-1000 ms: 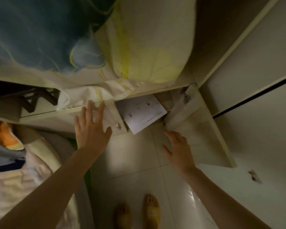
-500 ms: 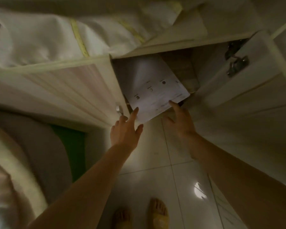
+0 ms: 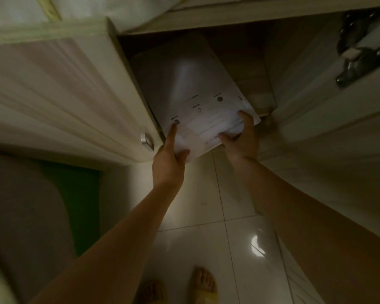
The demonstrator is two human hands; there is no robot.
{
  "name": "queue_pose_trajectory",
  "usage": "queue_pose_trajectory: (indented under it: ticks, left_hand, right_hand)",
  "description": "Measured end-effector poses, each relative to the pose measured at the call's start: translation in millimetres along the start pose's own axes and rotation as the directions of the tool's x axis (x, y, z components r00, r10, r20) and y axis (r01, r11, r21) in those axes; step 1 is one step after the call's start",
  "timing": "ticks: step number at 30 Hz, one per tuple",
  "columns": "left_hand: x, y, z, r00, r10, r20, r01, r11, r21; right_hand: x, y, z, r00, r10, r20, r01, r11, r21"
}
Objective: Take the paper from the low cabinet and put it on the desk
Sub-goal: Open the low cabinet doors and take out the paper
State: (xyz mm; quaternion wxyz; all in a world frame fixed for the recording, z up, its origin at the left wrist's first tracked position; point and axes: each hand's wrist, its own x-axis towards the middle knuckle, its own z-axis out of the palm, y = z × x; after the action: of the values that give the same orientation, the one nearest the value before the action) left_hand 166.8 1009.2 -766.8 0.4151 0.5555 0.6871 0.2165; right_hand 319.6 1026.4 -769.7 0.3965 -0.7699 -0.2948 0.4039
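Both hands are on the paper (image 3: 198, 99) at its near edge, where it sticks out of the open low cabinet (image 3: 246, 69). The left hand (image 3: 169, 156) pinches the near left corner, forefinger stretched flat along the top of the sheet and thumb pressed up against the edge below. The right hand (image 3: 241, 137) clamps the near right corner, fingers curled over the top and crumpling the sheet a little (the thumb is hidden under the paper). Half a second ago the left hand hung just short of the sheet with fingers spread, and only the right fingertips touched the edge; now both have closed on it, and the view has dropped closer to the cabinet. The sheet lies mostly inside the compartment, its far part in shadow, between the closed left door (image 3: 70, 88) with its small metal handle (image 3: 147, 141) and the right door (image 3: 329, 88) swung open with its hinge (image 3: 358, 62) showing. Both bare forearms reach forward and down from the near side, converging on the paper above the pale tiled floor (image 3: 206, 216), with the person's feet in sandals (image 3: 204, 284) at the near edge.
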Motion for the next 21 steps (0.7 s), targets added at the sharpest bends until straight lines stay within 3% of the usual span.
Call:
queue_pose_trajectory:
  ticks: [2, 5, 8, 12, 16, 21]
  left_hand:
    - [-6.3, -4.4, -1.4, 0.999, -0.007, 0.033, 0.008, 1.0, -0.019]
    - [-12.2, -9.2, -5.6, 0.997, 0.0, 0.08, 0.001, 1.0, -0.013]
    - [-12.1, -11.6, -13.6, 0.991, 0.018, 0.131, -0.023, 0.999, 0.033]
    - [-15.9, -19.9, -26.7, 0.976, 0.005, 0.22, -0.001, 1.0, -0.016]
    - [-26.8, -23.0, -35.2, 0.962, -0.058, 0.267, 0.107, 0.979, -0.174]
    - [-47.6, -22.5, -39.7, 0.956, -0.1, 0.275, 0.171, 0.954, -0.245]
  right_hand:
    - [-5.8, -0.1, -3.6, 0.999, 0.038, -0.013, -0.038, 0.998, 0.05]
    - [-6.4, -1.5, -16.1, 0.996, 0.065, -0.054, -0.065, 0.998, -0.004]
    - [6.6, -4.6, -30.2, 0.979, 0.182, -0.086, -0.189, 0.979, -0.071]
    - [20.9, -14.6, -42.6, 0.975, 0.211, 0.069, -0.197, 0.965, -0.176]
    - [6.7, -18.0, -51.0, 0.963, 0.2, 0.179, -0.154, 0.958, -0.24]
    - [-33.4, -10.8, -68.4, 0.95, 0.11, 0.29, -0.069, 0.987, -0.148]
